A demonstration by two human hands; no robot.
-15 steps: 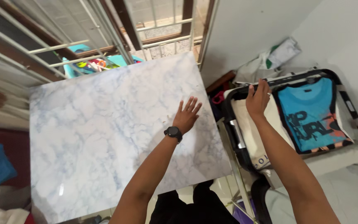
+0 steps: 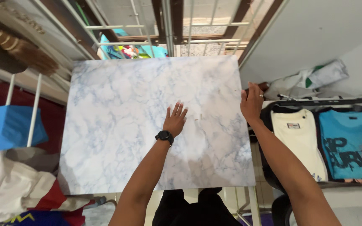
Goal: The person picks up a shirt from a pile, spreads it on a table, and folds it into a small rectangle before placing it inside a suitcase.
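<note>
My left hand (image 2: 175,119) lies flat, fingers spread, on the marble-patterned table top (image 2: 118,125), near its middle. A black watch sits on that wrist. My right hand (image 2: 252,103), with a ring on one finger, rests at the table's right edge, fingers apart and holding nothing. Just right of it stands an open black suitcase (image 2: 273,109) with a folded cream T-shirt (image 2: 299,140) and a folded blue printed T-shirt (image 2: 348,142) side by side inside.
White metal bars and a window frame (image 2: 168,25) run along the far side. A broom (image 2: 17,48) leans at the upper left. A blue cloth (image 2: 5,127) hangs on a white rail, with piled clothes (image 2: 17,188) below. A crumpled plastic bag (image 2: 311,79) lies by the wall.
My right hand has left the suitcase's clothes and moved to the table's right edge. My view has shifted, so the table now sits more central. The left hand stays flat on the table.
</note>
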